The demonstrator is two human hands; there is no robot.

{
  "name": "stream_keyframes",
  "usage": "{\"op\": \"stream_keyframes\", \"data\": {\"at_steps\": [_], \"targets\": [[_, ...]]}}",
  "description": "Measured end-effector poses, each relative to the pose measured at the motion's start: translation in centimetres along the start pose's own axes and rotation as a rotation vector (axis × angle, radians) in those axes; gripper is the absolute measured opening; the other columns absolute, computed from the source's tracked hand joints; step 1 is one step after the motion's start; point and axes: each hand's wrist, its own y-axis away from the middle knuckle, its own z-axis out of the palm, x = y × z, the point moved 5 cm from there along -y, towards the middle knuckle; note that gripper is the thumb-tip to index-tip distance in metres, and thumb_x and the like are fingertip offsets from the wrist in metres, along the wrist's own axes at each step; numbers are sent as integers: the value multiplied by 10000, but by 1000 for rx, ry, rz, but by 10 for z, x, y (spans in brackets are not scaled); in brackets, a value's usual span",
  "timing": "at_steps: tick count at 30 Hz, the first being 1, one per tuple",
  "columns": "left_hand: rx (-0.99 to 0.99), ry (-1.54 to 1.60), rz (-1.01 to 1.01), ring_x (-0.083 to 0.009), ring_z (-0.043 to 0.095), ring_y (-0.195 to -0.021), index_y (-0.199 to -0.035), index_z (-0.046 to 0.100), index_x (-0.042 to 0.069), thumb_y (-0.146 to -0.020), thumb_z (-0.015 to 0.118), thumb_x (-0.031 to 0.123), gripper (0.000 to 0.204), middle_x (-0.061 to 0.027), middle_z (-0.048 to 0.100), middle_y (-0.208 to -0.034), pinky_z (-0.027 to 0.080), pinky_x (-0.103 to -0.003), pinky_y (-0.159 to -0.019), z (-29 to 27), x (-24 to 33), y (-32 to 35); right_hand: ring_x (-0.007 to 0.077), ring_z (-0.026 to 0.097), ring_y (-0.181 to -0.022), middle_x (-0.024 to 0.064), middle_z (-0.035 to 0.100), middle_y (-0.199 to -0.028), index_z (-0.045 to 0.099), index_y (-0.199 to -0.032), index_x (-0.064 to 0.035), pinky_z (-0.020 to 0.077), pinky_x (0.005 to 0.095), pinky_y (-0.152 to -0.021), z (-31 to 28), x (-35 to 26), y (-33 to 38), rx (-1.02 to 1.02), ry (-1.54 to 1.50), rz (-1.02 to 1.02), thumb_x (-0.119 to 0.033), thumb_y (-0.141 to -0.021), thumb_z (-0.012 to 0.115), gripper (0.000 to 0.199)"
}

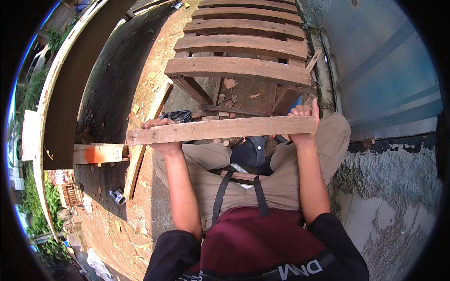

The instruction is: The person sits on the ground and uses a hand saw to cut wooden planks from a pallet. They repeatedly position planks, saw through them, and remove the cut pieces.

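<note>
Plank | left hand clasping near left end | right hand clasping right end

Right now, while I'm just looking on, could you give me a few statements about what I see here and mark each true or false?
1. The left hand and right hand hold the same plank. True.
2. The slatted wooden frame is nearer the wearer than the plank. False: it is farther away, beyond the plank.
3. A bluish panel is on the right. True.
4. Both hands wear gloves. False: they are bare.
5. A small can lies on the left. True.
</note>
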Motion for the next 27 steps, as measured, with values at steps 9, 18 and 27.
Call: {"op": "stream_keyframes", "data": {"at_steps": [9, 18, 27], "targets": [[-132, 108, 109, -86, 715, -712, -750, 684, 130, -937, 656, 262, 230, 37, 721, -725, 539, -280, -695, 24, -1, 4, 201, 527, -742, 41, 496, -707, 549, -736, -86, 465, 357, -739, 17, 23, 9, -69, 150, 76, -567, -1051, 402, 594], [-213, 2, 136, -85, 622, -518, -660, 590, 142, -1052, 433, 520, 567, 39, 640, -581, 466, -270, -601, 29, 2, 12, 174, 463, -652, 34, 431, -643, 479, -673, -85, 426, 317, -651, 17, 27, 9, -282, 33, 186, -588, -1057, 388, 639], [-216, 37, 68, -115, 594, -502, -688, 598, 121, -1029, 339, 662, 690, 11, 627, -563, 466, -277, -609, 30, 0, 11, 197, 524, -687, 25, 476, -647, 509, -675, -111, 466, 348, -691, 13, 26, 8, -368, 23, 170, -561, -1080, 323, 633]]}}
